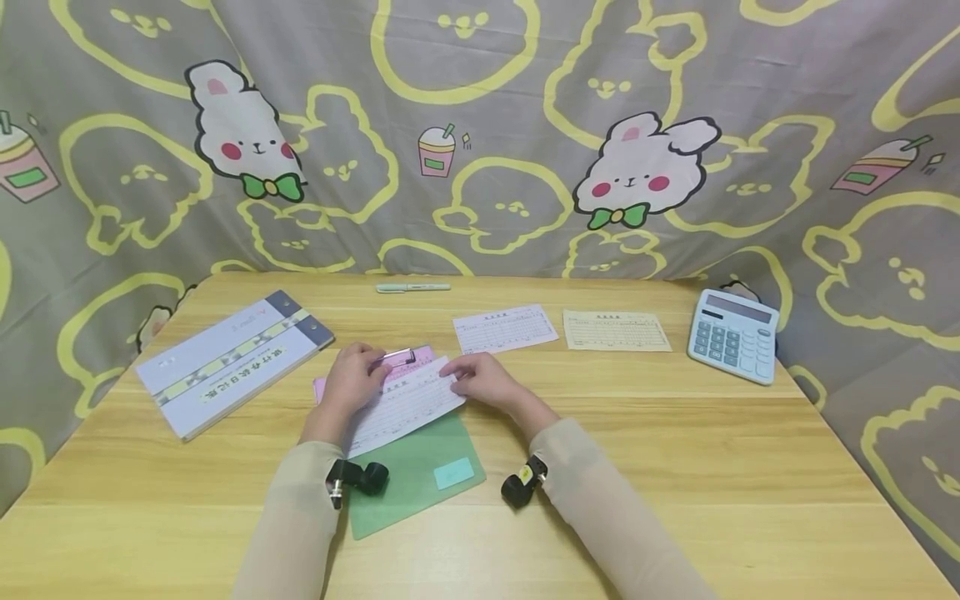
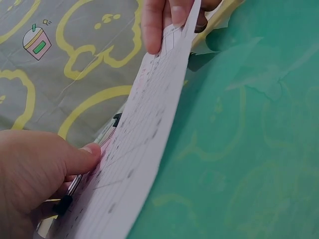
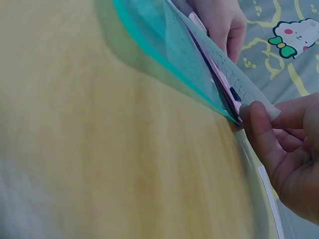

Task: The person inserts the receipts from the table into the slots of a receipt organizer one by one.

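Observation:
In the head view a green clipboard (image 1: 408,492) lies tilted on the table, with a light blue label near its lower corner. A pink printed form (image 1: 397,385) lies at its top by the metal clip (image 1: 400,357). Over them slants a white printed form (image 1: 408,410). My right hand (image 1: 486,383) pinches this form's right end between thumb and fingers; the right wrist view shows the same pinch. My left hand (image 1: 352,382) grips the clipboard's top edge by the clip. Its thumb (image 2: 84,157) presses near the clip's wire, with the fingers partly hidden.
A white and a yellow form, the lilac-white one (image 1: 506,327) and the cream one (image 1: 617,331), lie behind my right hand. A blue calculator (image 1: 733,336) sits far right. To the left lies a thick ledger book (image 1: 232,362), and a pale green pen (image 1: 412,288) at the back.

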Motion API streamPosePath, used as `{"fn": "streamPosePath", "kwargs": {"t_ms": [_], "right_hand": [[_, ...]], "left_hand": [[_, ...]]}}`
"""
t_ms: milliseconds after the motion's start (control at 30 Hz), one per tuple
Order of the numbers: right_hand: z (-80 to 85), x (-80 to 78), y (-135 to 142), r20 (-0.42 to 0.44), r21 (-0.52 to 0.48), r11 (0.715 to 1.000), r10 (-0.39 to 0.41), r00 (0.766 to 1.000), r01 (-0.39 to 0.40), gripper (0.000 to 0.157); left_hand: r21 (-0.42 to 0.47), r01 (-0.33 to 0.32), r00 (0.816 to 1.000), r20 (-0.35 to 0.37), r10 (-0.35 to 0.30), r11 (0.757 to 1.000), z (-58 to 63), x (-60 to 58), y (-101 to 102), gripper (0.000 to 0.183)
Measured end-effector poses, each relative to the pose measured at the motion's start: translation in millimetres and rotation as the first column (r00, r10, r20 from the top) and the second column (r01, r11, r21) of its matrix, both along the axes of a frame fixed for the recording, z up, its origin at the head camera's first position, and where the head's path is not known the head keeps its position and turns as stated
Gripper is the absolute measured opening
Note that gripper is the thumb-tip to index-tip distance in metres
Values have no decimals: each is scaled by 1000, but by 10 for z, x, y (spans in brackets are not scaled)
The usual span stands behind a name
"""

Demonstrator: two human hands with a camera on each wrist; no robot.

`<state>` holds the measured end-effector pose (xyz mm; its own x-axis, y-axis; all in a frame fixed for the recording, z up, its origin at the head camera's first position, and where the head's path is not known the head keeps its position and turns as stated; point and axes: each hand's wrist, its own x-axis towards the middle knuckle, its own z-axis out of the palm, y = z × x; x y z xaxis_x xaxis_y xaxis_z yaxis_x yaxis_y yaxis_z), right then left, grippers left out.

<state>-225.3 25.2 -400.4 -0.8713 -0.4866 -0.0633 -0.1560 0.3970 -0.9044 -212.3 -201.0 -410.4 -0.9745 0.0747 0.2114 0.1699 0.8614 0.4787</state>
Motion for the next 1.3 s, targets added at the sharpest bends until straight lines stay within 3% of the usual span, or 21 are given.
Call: {"fn": "streamPosePath", "kwargs": {"t_ms": [500,733,933,1300], "right_hand": [[-5,-19,-137,56,29,998,-61,997,60,25],[32,-51,-182,52,70,995,-68,996,65,25],[53,-71,-206,34,113,992,-60,998,56,24],[96,-106,-252,-37,183,982,-35,999,41,25]], "left_hand": [[11,-6,1000,-19,6,1000,-18,9,8,33],[-48,16,999,-46,-18,999,-28,16,17,32],[-98,39,996,-82,-48,994,-34,14,14,29],[-92,56,996,-62,-62,994,-32,5,-3,30]]}}
